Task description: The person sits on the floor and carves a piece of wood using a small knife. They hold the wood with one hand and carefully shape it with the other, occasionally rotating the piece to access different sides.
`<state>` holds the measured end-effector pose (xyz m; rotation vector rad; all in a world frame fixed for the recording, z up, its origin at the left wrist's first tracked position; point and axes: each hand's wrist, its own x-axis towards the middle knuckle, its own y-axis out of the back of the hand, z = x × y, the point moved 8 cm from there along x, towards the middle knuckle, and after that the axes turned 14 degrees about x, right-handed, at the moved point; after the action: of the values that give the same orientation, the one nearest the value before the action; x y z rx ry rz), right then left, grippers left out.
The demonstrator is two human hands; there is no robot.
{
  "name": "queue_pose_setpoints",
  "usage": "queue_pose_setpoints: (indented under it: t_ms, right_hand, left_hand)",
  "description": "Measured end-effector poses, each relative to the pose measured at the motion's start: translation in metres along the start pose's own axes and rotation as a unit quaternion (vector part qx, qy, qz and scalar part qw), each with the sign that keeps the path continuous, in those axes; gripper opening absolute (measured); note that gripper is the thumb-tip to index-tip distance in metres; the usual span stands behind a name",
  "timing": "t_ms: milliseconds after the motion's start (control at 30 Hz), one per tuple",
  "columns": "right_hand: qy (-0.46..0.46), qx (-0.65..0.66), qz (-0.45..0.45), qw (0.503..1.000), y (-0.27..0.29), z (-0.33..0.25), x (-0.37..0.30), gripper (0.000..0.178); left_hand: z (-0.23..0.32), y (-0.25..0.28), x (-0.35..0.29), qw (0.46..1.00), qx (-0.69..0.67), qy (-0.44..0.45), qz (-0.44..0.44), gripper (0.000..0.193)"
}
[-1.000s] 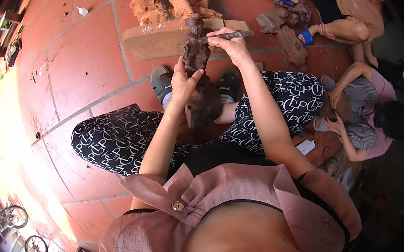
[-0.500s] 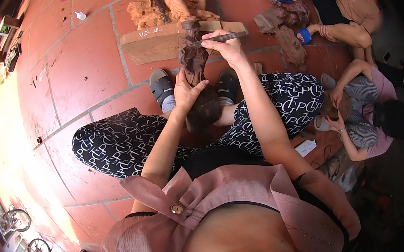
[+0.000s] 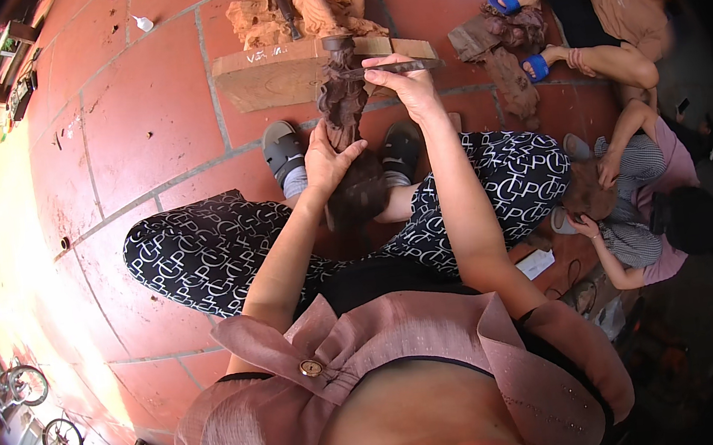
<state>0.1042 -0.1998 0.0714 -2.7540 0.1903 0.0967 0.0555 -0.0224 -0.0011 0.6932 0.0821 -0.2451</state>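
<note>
One blue sandal (image 3: pixel 504 3) shifted; the left hand (image 3: pixel 331 160) still holds the carving (image 3: pixel 343 104).

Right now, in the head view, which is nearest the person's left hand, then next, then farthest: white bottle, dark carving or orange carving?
1. Dark carving, held by the left hand.
2. Orange carving, ahead, past the dark one.
3. White bottle, ahead, well to the left.

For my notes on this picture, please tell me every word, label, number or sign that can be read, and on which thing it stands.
Wooden block: white handwriting near its upper edge; I do not copy it.
Trousers: white letters repeated on black cloth; also not copied.
White paper: any print is too small to read.
Carved figure, tool: no readable text.
</note>
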Motion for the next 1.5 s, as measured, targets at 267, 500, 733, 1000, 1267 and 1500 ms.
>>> queue_pose_setpoints:
  t_ms: [267,500,733,1000,1267,1500]
  right_hand:
    - [-0.023,0.072,0.069,0.995,0.024,0.016,0.003,0.022]
    - [-0.048,0.137,0.083,0.986,0.010,0.026,-0.003,0.014]
    - [-0.005,0.169,0.151,0.974,0.030,0.004,-0.003,0.011]
    - [0.021,0.238,0.135,0.962,0.025,-0.005,0.004,0.007]
    - [-0.006,0.136,0.062,0.989,-0.003,-0.010,-0.014,0.012]
    - [0.005,0.091,0.116,0.989,0.011,0.048,-0.020,0.011]
  left_hand:
    - [-0.006,-0.016,0.006,0.993,-0.112,-0.038,-0.008,0.089]
    - [0.025,0.052,0.004,0.987,-0.135,-0.037,0.082,0.073]
    - [0.067,0.072,0.043,0.986,-0.042,-0.067,0.144,0.036]
    - [0.071,0.079,0.045,0.981,0.045,-0.008,0.188,0.048]
    - [0.052,0.065,0.043,0.985,0.007,-0.063,0.160,0.047]
    - [0.010,0.017,0.005,0.999,-0.020,0.010,0.038,0.085]
